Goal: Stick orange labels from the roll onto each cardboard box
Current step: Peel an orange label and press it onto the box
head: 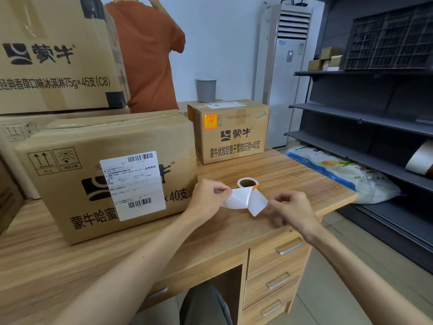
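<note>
The label roll point(247, 183) stands on the wooden desk point(234, 233), its white backing strip point(243, 198) pulled out toward me. My left hand point(207, 198) pinches the strip's left end and my right hand point(289, 211) pinches its right end, where the paper folds down. A bit of orange shows at the roll. A large cardboard box point(110, 174) with a white shipping slip lies left of my hands. A smaller box point(230, 132) behind the roll carries an orange label point(210, 121) at its upper left.
More cardboard boxes point(56, 55) are stacked at far left. A person in a rust-orange shirt point(147, 55) stands behind the boxes. A grey bin point(206, 90), a floor air conditioner point(284, 73) and dark metal shelves point(365, 118) with a white sack point(346, 174) lie beyond.
</note>
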